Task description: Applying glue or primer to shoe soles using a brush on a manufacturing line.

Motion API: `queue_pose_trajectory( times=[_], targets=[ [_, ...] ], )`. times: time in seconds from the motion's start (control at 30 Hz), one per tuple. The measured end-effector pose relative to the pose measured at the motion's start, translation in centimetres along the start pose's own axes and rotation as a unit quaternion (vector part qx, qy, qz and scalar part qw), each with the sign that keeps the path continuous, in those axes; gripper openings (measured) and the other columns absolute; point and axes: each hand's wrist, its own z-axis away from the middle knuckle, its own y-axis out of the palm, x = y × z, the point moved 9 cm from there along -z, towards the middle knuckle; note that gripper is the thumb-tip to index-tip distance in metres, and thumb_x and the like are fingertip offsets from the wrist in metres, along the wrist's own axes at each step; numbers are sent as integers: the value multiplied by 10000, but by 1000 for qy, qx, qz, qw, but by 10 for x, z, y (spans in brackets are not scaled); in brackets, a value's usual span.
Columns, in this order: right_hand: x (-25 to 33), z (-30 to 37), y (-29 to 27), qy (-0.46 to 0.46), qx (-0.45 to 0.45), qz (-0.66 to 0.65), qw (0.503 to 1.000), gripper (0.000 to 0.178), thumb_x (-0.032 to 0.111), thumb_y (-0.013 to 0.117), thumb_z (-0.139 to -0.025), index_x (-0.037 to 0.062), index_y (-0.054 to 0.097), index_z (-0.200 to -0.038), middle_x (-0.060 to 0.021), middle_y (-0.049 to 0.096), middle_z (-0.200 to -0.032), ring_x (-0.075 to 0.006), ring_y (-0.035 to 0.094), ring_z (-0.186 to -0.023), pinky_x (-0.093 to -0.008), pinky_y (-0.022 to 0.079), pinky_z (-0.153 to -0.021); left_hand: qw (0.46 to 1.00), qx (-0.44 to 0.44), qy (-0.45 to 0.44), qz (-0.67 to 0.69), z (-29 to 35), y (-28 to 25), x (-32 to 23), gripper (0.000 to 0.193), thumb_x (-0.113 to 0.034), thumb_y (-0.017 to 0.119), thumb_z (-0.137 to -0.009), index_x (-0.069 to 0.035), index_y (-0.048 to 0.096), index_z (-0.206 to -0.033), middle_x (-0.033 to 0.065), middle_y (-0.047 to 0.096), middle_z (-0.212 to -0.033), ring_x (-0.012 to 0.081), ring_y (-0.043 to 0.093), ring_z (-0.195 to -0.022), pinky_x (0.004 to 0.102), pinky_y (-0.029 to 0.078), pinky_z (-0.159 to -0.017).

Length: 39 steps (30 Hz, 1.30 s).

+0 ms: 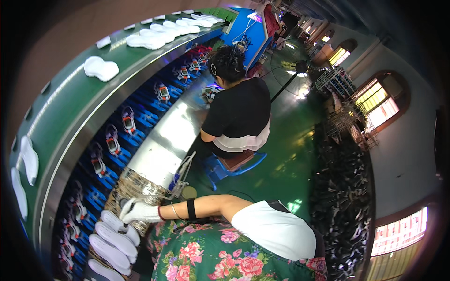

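My right hand (142, 211), in a white knit glove, is closed round a small brush (123, 229) with a dark tip. The tip reaches down to a pale sole (111, 218), the uppermost of several white soles. These soles (108, 251) lie side by side along the bench edge, some overlapping. The glove hides most of the brush handle. My left hand is out of the picture.
Left of the bench, orange-and-grey shoe uppers (112, 140) stand on a blue rack line. A green conveyor (70, 110) carries white soles. Ahead, a person in black (239, 107) sits on a blue stool (234, 164). Dark shoes (340, 201) are heaped at right.
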Motion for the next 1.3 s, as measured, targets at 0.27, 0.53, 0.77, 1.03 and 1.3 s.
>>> queue_pose_trajectory(
  times=[0.27,0.53,0.77,1.03,1.3],
  targets=[
    [-1,9,9,29,15,6,999,106,85,737,-749,33,738,-841,-29,676,-707,-102,608,-598,-252,502,-545,997,-51,1,-51,18,-21,-15,384,-438,631,-898,-142,670,-1139,208,645,-1107,395,642,-966,602,462,-742],
    [0,16,12,37,17,31,999,120,93,741,-756,23,752,-853,-35,697,-722,-88,596,-580,-241,488,-534,996,-54,3,-76,20,-15,-18,356,-420,622,-897,-140,657,-1115,198,632,-1080,382,632,-950,586,458,-735],
    [2,19,7,17,-3,-2,1000,39,45,714,-722,21,726,-751,-18,662,-663,-87,585,-567,-240,474,-521,994,-61,-2,-87,26,-11,-12,331,-404,614,-897,-139,647,-1093,190,620,-1055,370,624,-936,571,456,-729],
    [-1,15,10,31,11,14,999,75,69,722,-720,28,737,-781,-27,678,-684,-89,598,-574,-234,495,-549,992,-65,-7,-104,29,-16,-11,303,-385,604,-897,-138,634,-1069,180,607,-1028,356,615,-920,555,452,-722],
    [-3,11,4,19,-2,31,999,125,74,741,-714,19,756,-824,-55,711,-725,-114,641,-614,-259,532,-576,993,-64,-17,-93,32,-18,-8,275,-367,595,-896,-137,622,-1044,171,594,-1001,343,606,-904,538,449,-715]
  ],
)
